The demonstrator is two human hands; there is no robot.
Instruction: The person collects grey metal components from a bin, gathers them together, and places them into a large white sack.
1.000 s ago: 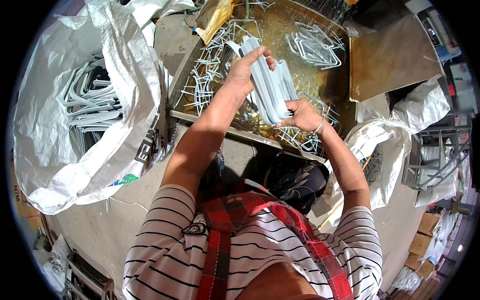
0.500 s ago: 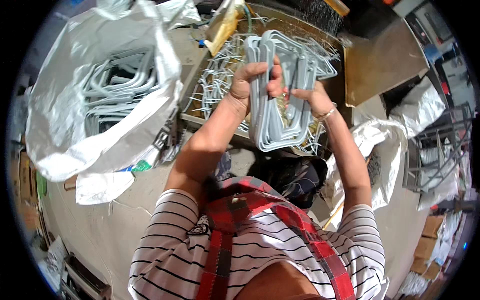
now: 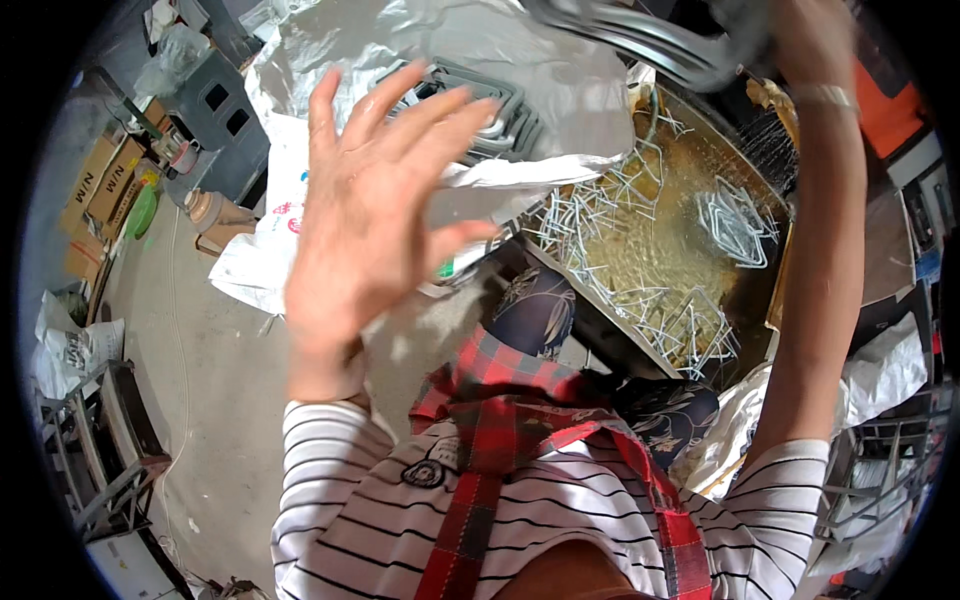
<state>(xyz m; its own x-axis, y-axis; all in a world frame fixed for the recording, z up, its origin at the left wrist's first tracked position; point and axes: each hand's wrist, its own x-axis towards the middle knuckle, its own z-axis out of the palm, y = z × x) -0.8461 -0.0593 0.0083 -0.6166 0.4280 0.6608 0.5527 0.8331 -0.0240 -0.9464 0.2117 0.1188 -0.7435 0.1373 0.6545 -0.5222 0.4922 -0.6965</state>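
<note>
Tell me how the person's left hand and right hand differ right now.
The left hand is open, fingers spread, palm showing, holding nothing. The right hand, at the picture's top edge, is raised higher and blurred, against a blurred bundle of bent grey-white metal wire frames. The right wrist bears a bracelet; the left is bare. Both arms wear striped sleeves.

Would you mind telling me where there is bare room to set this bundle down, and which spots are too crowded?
Bare room: the middle of the tray, between the loose wire pieces along its edges and the stacked loops; also the concrete floor between the white sacks and the metal rack. Crowded: the open silver bag, full of wire frames.
</note>
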